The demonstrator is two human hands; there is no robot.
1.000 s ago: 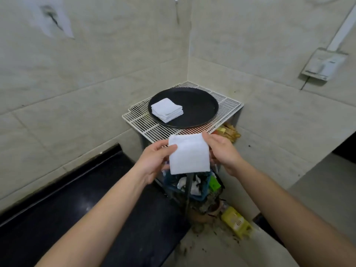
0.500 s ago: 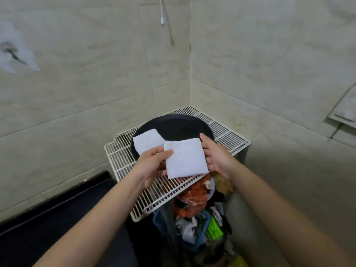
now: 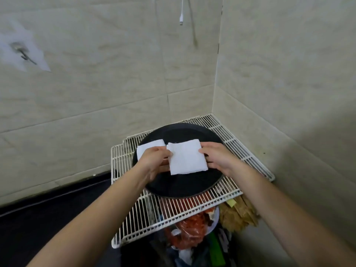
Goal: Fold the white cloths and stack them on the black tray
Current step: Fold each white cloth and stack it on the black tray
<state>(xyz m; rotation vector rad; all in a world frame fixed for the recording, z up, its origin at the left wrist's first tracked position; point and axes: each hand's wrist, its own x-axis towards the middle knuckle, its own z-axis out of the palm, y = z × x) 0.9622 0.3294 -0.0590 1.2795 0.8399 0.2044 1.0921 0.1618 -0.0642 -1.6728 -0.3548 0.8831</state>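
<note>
Our left hand (image 3: 154, 160) and right hand (image 3: 217, 157) each grip the folded cloth (image 3: 187, 158) over the black tray (image 3: 183, 187); uneven release could unfold it.

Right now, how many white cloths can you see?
2: a folded cloth held between left hand and right hand over the tray; another cloth on the tray's left, maybe hiding more beneath.

Single head view, steep forward-down, close over black tray (image 3: 183, 186) in wall corner (image 3: 216, 74).
</note>
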